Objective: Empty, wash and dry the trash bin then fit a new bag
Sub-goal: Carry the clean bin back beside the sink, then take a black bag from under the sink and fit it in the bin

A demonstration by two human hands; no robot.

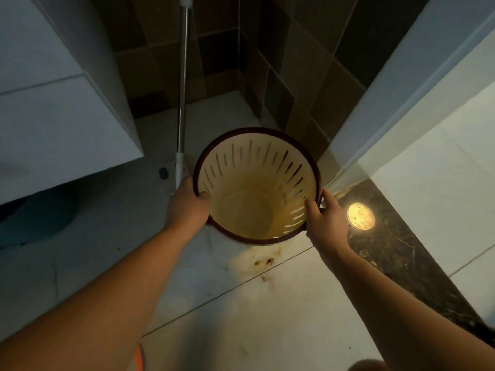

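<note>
I hold the trash bin point(257, 194) between my hands over the floor tiles point(241, 317), mouth up toward me; left hand point(187, 207) and right hand point(325, 220) each grip opposite rims, equally near.

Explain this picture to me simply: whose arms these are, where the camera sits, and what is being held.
There is no machine here. A person wears a camera on the head, so this single view looks down along their own two bare arms. The left hand and right hand grip opposite sides of the dark rim of a slotted plastic trash bin, thumbs hooked inside. The bin has no bag or rubbish in it; its bottom looks yellowish. Below is a pale tiled floor with a brown stain. A mop handle stands in the corner behind.
</note>
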